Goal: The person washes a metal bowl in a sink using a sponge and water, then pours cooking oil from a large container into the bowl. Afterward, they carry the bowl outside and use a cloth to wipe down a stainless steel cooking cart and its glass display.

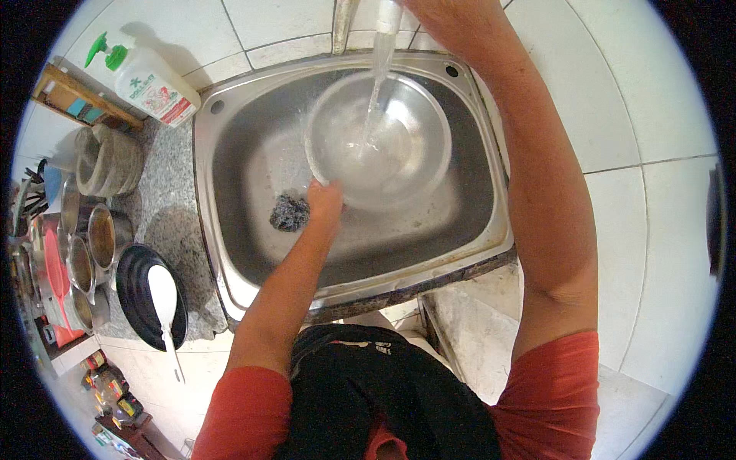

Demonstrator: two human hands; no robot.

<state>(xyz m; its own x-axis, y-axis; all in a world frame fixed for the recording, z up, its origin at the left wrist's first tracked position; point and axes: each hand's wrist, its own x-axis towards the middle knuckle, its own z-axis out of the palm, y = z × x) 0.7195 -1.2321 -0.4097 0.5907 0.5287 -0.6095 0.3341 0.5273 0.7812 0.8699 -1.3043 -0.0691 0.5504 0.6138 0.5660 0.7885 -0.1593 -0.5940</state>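
My left hand (326,202) grips the near-left rim of a round stainless steel bowl (397,167), held in the steel sink (247,126). Water (376,86) pours from a white tap spout (389,16) into the bowl and splashes at its bottom. A dark, curly scouring pad (289,213) lies on the sink floor just left of my left hand. Up at the top edge, part of my right hand (440,12) shows beside the spout. Its fingers are cut off by the frame, so their grip is hidden.
On the granite counter (172,230) left of the sink stand a pump bottle (152,86), a stone mortar (109,161), several metal pots (102,236) and a black pan (138,293) under a white rice paddle (163,293). A tiled wall (609,126) borders the right.
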